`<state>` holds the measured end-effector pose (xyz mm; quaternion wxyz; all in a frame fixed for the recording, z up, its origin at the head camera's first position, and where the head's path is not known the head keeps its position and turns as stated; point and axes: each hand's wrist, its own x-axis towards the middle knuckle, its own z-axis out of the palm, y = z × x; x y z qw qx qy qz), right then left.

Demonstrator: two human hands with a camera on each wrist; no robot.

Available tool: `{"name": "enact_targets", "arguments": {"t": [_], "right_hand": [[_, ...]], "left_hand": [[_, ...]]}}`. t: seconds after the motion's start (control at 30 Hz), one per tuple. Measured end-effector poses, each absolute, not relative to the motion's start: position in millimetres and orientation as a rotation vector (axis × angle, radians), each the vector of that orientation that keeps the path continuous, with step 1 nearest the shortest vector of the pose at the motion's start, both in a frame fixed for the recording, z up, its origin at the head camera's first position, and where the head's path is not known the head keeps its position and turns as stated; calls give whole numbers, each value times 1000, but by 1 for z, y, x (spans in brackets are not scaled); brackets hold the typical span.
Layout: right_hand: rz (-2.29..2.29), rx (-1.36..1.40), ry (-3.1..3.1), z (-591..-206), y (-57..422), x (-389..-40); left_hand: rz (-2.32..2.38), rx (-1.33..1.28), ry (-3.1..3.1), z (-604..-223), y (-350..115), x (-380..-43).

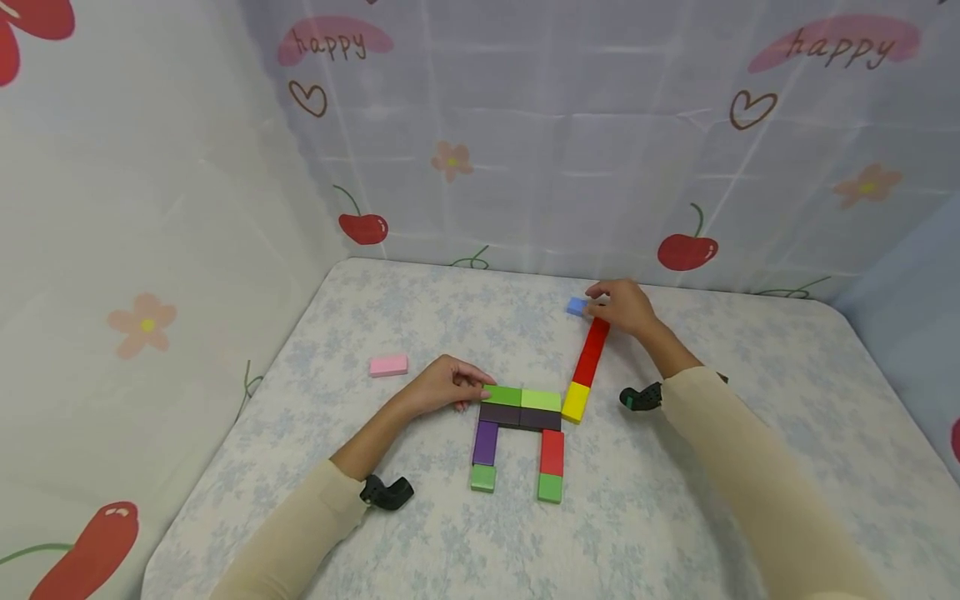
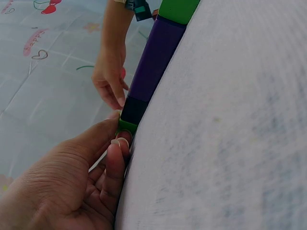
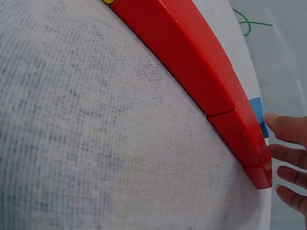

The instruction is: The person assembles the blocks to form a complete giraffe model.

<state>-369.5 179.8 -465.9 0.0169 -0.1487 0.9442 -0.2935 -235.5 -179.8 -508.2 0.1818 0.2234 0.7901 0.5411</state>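
Observation:
Colored blocks lie joined in a four-legged-like figure on the table. My left hand (image 1: 442, 385) pinches the left end of the green block (image 1: 502, 395) in its top row, beside a light green block (image 1: 541, 401). Beneath run dark blocks (image 1: 499, 414), with a purple block (image 1: 485, 443) and a red block (image 1: 552, 454) as legs ending in green blocks (image 1: 551, 488). A slanted red strip (image 1: 591, 354) rises from a yellow block (image 1: 575, 402). At its far end is my right hand (image 1: 626, 307), fingers spread in the right wrist view, thumb by a blue block (image 3: 257, 112).
A pink block (image 1: 387, 365) lies apart on the left of the patterned tabletop (image 1: 660, 500). Behind the table hangs a printed curtain (image 1: 555, 167). Black wrist devices (image 1: 387, 493) sit on both sleeves.

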Motion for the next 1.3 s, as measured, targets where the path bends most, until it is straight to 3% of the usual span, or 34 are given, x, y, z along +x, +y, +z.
{"name": "enact_targets", "arguments": {"t": [0.6,1.3], "right_hand": [[-854,-478,2993,-461,181,-367],[-891,-330,3090,-463,223,-367]], "left_hand": [[1521,648,2231,-506,-180,-235],[1541,628,2195,-506,-179,-233]]}}
